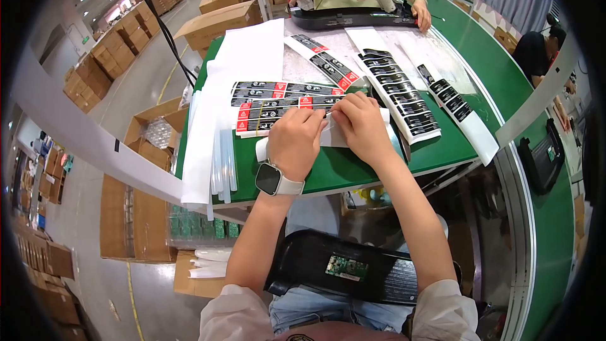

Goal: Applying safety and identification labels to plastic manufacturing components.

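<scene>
Both hands are pressing down on one white label backing strip [328, 136] lying on the green table [353, 167]: the left hand [295, 141] and right hand [361, 127] are pinching narrowly at its top edge, apparently peeling. Four other label sheets [278, 102] are lying around; their print is unreadable. A black housing [353, 268] is resting on the lap, partly hidden.

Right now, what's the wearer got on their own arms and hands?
Both hands are bare, no gloves. The left hand has a smartwatch at the wrist: a dark, rounded-square face on a white band. The right hand has nothing worn on it or at its wrist. Both forearms are uncovered; pale, whitish sleeves are pushed up to about the elbows.
</scene>
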A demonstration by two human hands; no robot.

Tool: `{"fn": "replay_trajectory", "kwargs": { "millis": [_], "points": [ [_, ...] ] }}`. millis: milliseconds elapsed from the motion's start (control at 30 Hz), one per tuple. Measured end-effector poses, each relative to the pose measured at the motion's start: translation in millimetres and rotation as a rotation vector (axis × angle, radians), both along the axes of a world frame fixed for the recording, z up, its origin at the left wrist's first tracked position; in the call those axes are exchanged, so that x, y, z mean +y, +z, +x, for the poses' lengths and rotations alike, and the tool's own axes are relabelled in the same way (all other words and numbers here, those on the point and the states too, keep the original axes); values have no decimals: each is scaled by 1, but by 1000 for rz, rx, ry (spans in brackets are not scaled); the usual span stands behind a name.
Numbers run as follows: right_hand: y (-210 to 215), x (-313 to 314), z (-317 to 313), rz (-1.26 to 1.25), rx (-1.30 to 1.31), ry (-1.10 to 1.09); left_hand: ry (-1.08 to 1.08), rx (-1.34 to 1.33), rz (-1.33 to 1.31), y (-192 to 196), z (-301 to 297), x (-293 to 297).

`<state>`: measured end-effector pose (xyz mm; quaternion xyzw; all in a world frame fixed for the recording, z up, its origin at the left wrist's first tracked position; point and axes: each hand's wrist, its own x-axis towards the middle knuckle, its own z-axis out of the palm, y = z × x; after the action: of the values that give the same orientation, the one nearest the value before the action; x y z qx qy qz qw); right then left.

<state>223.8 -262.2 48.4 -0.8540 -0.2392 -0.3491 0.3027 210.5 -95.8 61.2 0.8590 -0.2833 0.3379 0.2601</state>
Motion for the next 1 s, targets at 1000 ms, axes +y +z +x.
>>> {"fn": "replay_trajectory", "kwargs": {
  "millis": [1000],
  "points": [
    [10,9,-13,-51,-233,83,66,186,-480,-3,7,5]
  ]
}}
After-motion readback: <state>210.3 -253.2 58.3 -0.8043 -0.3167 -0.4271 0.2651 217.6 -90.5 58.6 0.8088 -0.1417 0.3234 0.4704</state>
